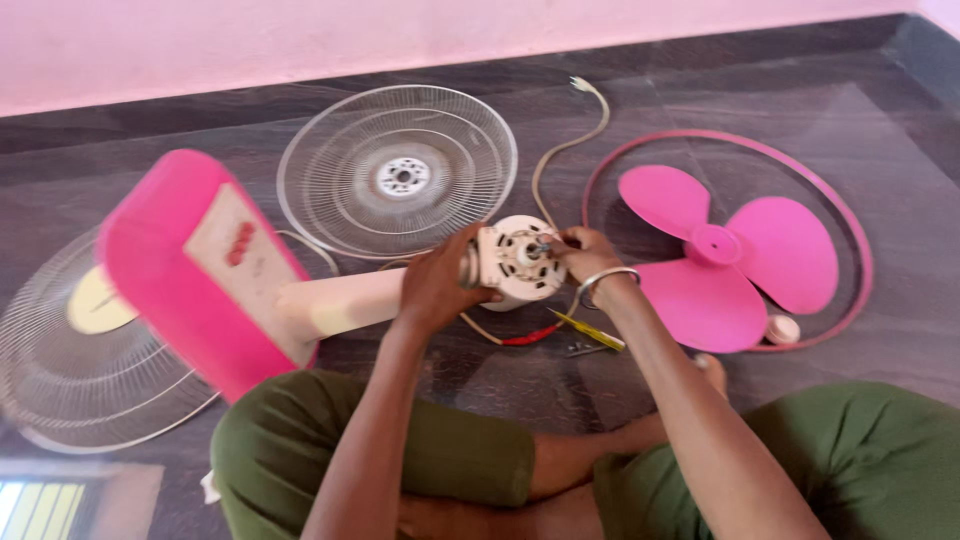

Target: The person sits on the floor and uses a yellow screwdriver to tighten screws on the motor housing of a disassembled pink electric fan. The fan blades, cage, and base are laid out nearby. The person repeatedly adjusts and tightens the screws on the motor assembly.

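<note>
In the head view, a dismantled table fan is seen spread over a dark stone floor [760,90], and its cream motor housing [520,262] is held just above the floor in front of the crossed legs. The left hand [437,285] is wrapped closed around the rear of the motor housing, where it joins the cream neck [340,305] leading to the pink base [195,270]. The right hand [583,252], wearing a metal bangle, is pinched shut at the shaft end of the housing; what is gripped there cannot be made out. The motor is judged heavy and rigid for its size, best gripped around its body rather than by the thin shaft or the cord [560,150]. The pink blade [725,255] and pink ring [850,230] lie to the right, two wire guards [400,170] [70,370] to the left, all light and easily bent. A yellow-handled screwdriver [590,330] lies near the right wrist. Open floor is left mainly beyond the guards toward the wall.
</note>
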